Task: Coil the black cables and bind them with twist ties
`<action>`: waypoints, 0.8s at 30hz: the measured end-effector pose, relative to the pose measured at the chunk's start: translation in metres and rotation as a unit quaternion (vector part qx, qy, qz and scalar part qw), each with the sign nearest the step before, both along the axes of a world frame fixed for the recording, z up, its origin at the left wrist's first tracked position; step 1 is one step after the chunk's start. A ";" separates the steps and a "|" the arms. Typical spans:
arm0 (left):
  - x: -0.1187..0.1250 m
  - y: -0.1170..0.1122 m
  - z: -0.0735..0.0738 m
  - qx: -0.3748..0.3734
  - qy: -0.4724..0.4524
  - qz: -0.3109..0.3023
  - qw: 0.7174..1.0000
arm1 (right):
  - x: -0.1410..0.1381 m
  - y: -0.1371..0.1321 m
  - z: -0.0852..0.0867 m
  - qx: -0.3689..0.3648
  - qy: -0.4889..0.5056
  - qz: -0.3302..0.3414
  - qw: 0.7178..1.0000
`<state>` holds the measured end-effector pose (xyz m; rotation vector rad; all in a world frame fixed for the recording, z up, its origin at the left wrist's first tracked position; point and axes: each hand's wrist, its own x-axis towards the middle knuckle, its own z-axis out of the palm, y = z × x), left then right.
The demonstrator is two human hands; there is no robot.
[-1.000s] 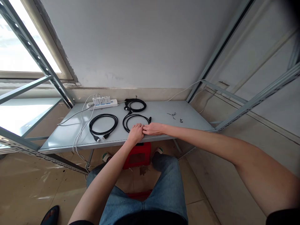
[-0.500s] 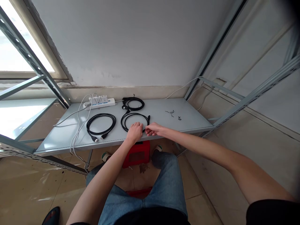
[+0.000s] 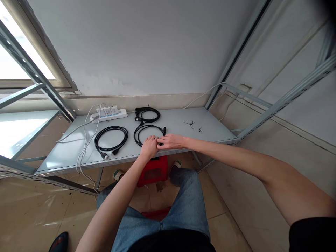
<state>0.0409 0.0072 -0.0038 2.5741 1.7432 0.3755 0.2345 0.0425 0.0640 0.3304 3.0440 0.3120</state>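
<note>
A coiled black cable point(image 3: 147, 130) lies near the front edge of a grey metal shelf point(image 3: 183, 134). My left hand point(image 3: 148, 147) rests on the near side of this coil, fingers curled down onto it. My right hand point(image 3: 170, 141) lies just right of it, fingers stretched leftward and touching the cable near its plug end point(image 3: 164, 130). The fingertips of both hands meet over the coil's near edge, which they hide.
Another coiled black cable point(image 3: 111, 138) lies to the left, a smaller one point(image 3: 147, 114) behind. A white power strip point(image 3: 109, 113) with white cords sits at the back left. Small black wire ties point(image 3: 193, 125) lie to the right. A red stool point(image 3: 154, 170) stands under the shelf.
My right hand went from a pinch at the cable's end to lying flatter over it. Both hands stay on the middle coil; the view shifted slightly.
</note>
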 end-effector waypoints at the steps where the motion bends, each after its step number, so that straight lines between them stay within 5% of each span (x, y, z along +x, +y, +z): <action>1: 0.000 0.000 0.000 -0.002 0.000 -0.001 1.000 | 0.000 0.002 0.001 0.000 0.000 0.033 0.999; 8: 0.000 0.003 -0.003 0.011 0.013 0.005 1.000 | 0.001 0.021 -0.004 -0.041 0.003 0.085 0.996; 17: 0.001 0.000 0.001 0.008 0.019 0.006 1.000 | -0.009 0.029 -0.010 -0.079 -0.029 0.027 0.996; 24: 0.002 0.000 0.002 0.004 0.023 0.012 1.000 | -0.008 0.031 0.003 0.056 -0.070 0.110 0.990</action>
